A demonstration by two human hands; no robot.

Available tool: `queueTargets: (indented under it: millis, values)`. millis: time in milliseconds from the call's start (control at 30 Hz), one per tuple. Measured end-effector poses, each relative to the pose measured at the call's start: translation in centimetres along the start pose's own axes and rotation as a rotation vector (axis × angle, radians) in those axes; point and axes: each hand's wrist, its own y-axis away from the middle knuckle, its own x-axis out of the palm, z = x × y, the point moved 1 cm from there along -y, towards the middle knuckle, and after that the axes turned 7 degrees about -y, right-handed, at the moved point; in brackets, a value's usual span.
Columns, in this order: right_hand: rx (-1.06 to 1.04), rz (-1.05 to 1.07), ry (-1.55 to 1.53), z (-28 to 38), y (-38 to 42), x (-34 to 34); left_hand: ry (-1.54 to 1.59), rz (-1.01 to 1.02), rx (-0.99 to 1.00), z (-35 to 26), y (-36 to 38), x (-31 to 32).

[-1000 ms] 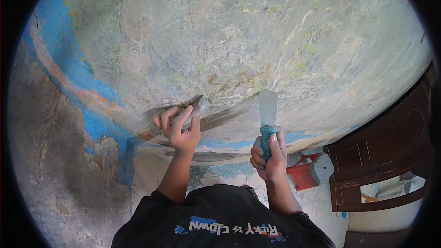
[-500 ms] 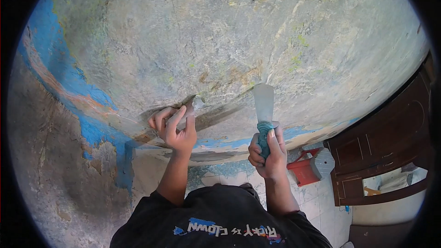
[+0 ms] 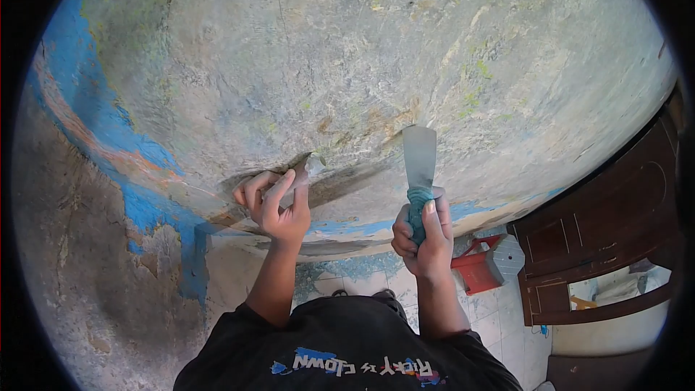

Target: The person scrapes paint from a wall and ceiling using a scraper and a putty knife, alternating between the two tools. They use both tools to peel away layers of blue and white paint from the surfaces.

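Observation:
In my right hand [image 3: 427, 235] is a putty knife [image 3: 420, 156], my fingers closed round its teal wrapped handle and my thumb along the front. Its broad metal blade points up, the tip right at the wall [image 3: 347, 58]. Further left, my left hand [image 3: 275, 206] is up against the wall with its fingertips pinching a small flake-like piece [image 3: 313, 165], pale and whitish on one side. What that piece is I cannot tell. Grey, rough plaster with yellow-green specks surrounds both hands, and the blade casts a long shadow leftward.
Blue paint [image 3: 156, 210] remains on the wall at left and along its lower edge. Blue chips litter the tiled floor [image 3: 347, 275] below. A red plastic stool-like object [image 3: 481, 264] stands at right, beside a dark wooden cabinet [image 3: 601, 239] with a mirror.
The putty knife has shifted slightly right and its blade has turned a little, looking darker now. My left hand stays in place, with the pinched piece tilted slightly differently.

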Motion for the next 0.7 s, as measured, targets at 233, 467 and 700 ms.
queueTargets:
  millis: [233, 467, 700]
  values:
    - [0.006, -0.041, 0.01, -0.4, 0.9, -0.3, -0.011, -0.026, 0.036, 0.2, 0.3, 0.3]
    - [-0.006, -0.006, -0.018, -0.2, 0.5, -0.1, -0.025, -0.009, 0.07, 0.8, 0.9, 0.5]
    - [-0.043, -0.013, -0.017, -1.7, 0.6, -0.6, 0.0, -0.018, 0.054, 1.0, 1.2, 0.6]
